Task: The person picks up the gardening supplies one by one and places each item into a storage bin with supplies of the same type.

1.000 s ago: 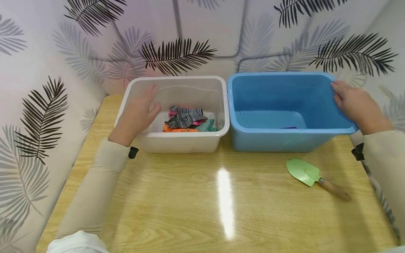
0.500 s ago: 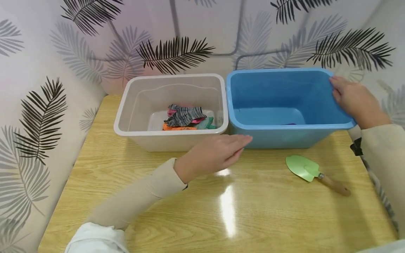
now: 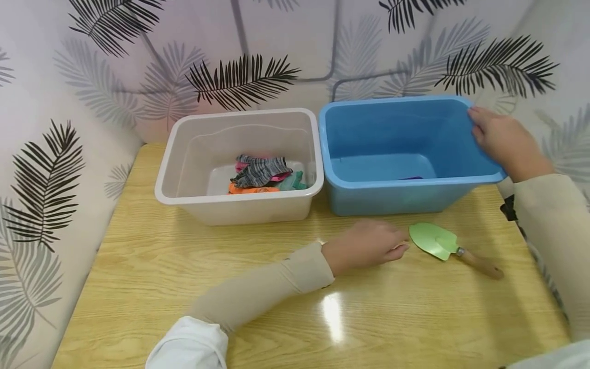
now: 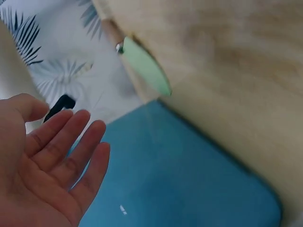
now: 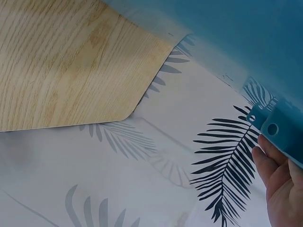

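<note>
My left hand [image 3: 369, 243] hangs over the table in front of the blue bin [image 3: 378, 200], with nothing in it. In the left wrist view its fingers are spread loosely. Just right of it lies a garden trowel [image 3: 433, 241] with a green blade and a wooden handle [image 3: 481, 264]. My right hand [image 3: 507, 143] grips the blue bin's rim at the right end; the right wrist view shows fingertips [image 5: 267, 158] under the rim. Inside the blue bin, only a sliver of a purple thing [image 3: 411, 178] shows above the front rim.
A whitish bin [image 3: 244, 210] stands close left of the blue one. Several small cloth pieces lie in it: grey knitted [image 3: 260, 171], orange [image 3: 253, 189], green [image 3: 293, 182] and pink. A leaf-patterned backdrop [image 3: 295, 31] rises behind the wooden table [image 3: 152, 287].
My left hand has moved from over the whitish bin, rightward and down past its front, to beside the trowel. My right hand stays on the blue bin's rim. The view has shifted slightly.
</note>
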